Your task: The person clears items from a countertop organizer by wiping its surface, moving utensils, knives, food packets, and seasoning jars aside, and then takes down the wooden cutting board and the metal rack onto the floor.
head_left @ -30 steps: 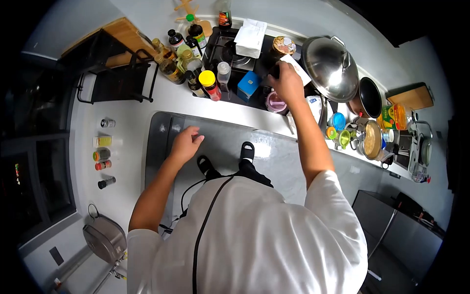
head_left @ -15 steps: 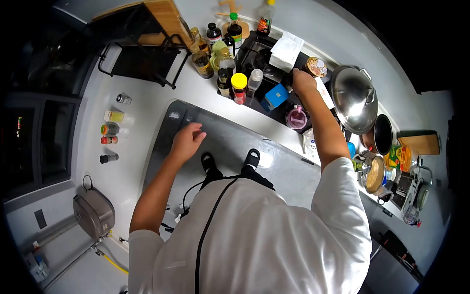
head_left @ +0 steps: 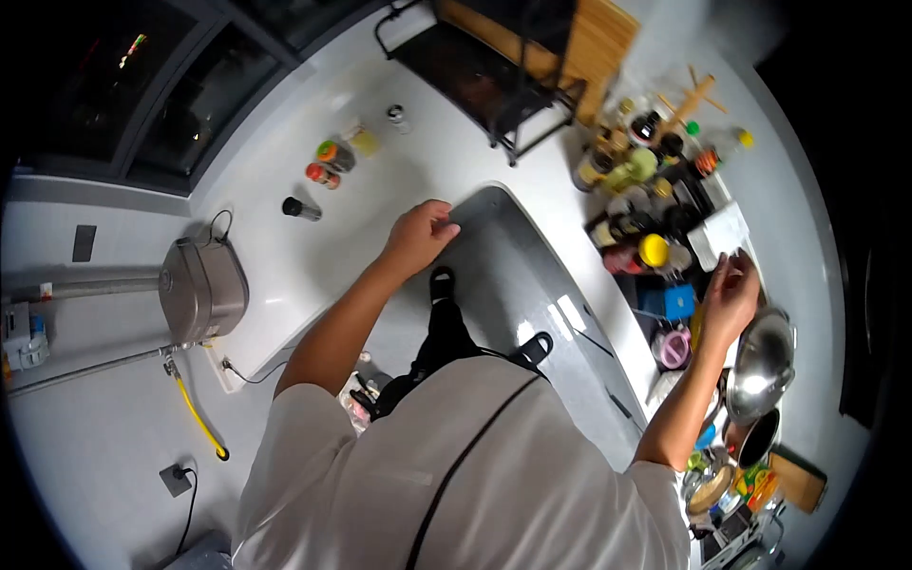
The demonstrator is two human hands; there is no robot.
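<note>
My left hand (head_left: 421, 236) hovers over the floor beside the white counter (head_left: 446, 157), empty, with fingers loosely bent and thumb apart. My right hand (head_left: 730, 302) is above the crowded stove side, next to a stack of white paper (head_left: 719, 236). Its fingers are curled, and a dark patch shows at the fingertips; blur hides what it is. Near that hand are a blue box (head_left: 678, 302), a pink-lidded container (head_left: 674, 349) and a yellow-capped jar (head_left: 653, 251). Several small seasoning jars stand on the left counter, among them a black-capped one (head_left: 302, 209) and a red-lidded one (head_left: 321, 175).
A black metal rack (head_left: 465, 81) stands at the back corner. Sauce bottles (head_left: 594, 169) crowd the counter right of it. A domed steel lid (head_left: 763, 366), a dark pan (head_left: 758, 437) and a cutting board (head_left: 796, 480) line the right wall. A grey-brown box-shaped appliance (head_left: 202, 288) is at left.
The view has turned left, so the stove has shifted right and the seasoning jars appear nearer the middle. My right hand has moved from beside the patterned canister to the white paper's edge.
</note>
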